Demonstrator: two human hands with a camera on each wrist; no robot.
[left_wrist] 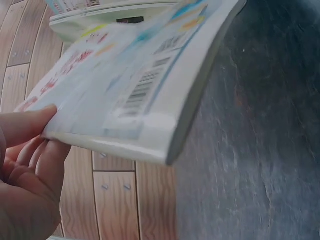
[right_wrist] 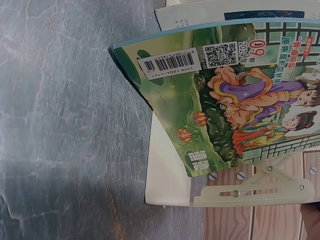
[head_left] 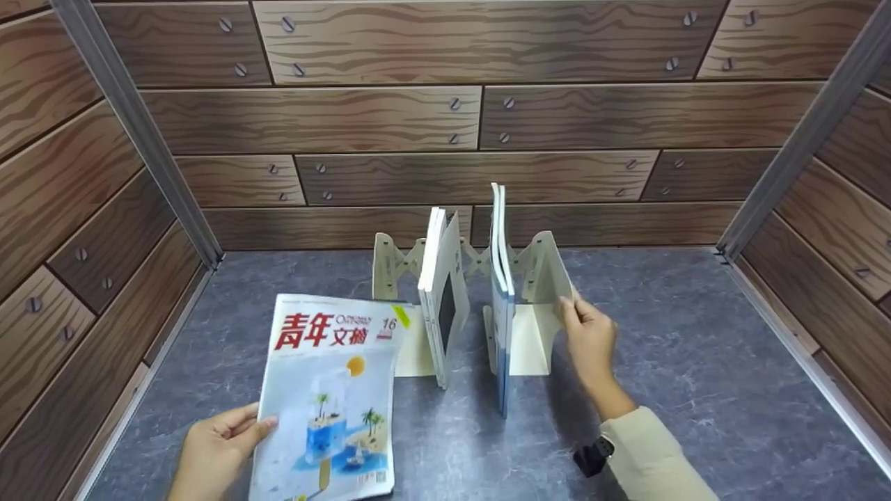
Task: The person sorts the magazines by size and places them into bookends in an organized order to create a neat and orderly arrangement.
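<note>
My left hand (head_left: pixel 216 445) pinches the left edge of a magazine (head_left: pixel 327 396), thumb on its cover and fingers behind. The cover has red Chinese title characters and a beach picture; in the left wrist view its barcode corner tilts toward the camera. My right hand (head_left: pixel 590 341) grips the front edge of the right end plate (head_left: pixel 550 268) of a cream expandable book rack. Two thin blue-edged magazines (head_left: pixel 500 306) stand upright beside that plate. Further left, white books (head_left: pixel 433 299) stand in the rack. A green illustrated cover (right_wrist: pixel 215 110) faces the right wrist camera.
The rack's left end plate (head_left: pixel 385 268) stands behind the held magazine, joined by a crossed-bar lattice (head_left: pixel 477 261) at the back. A dark grey marbled tabletop (head_left: pixel 661 327) lies under everything. Wood-patterned walls (head_left: pixel 390 118) enclose the back and both sides.
</note>
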